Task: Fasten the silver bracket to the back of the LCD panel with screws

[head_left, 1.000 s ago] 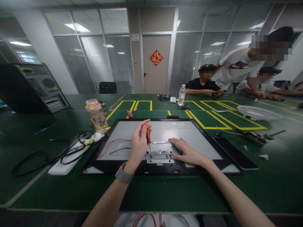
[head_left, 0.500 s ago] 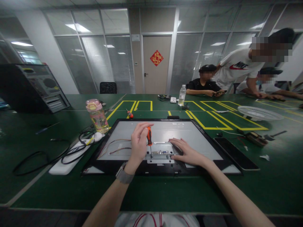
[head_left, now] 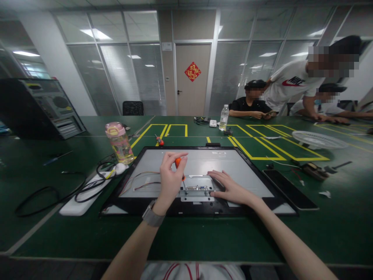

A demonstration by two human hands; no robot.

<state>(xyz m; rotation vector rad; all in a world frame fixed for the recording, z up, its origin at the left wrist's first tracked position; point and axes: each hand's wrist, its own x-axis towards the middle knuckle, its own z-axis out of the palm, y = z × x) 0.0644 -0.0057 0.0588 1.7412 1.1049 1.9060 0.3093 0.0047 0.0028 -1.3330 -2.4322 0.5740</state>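
I have the left hand closed around an orange screwdriver, whose shaft points down to the left part of the metal bracket on the display panel. What the tip touches exactly, I cannot tell. The right hand is unclenched, its fingers rather straight and spread, and it rests at the right end of the same bracket. The panel lies flat on the green table. Left of the panel I see a white power strip; near the panel's far left corner stands a pink-lidded bottle. Just right of the panel lies a dark flat slab.
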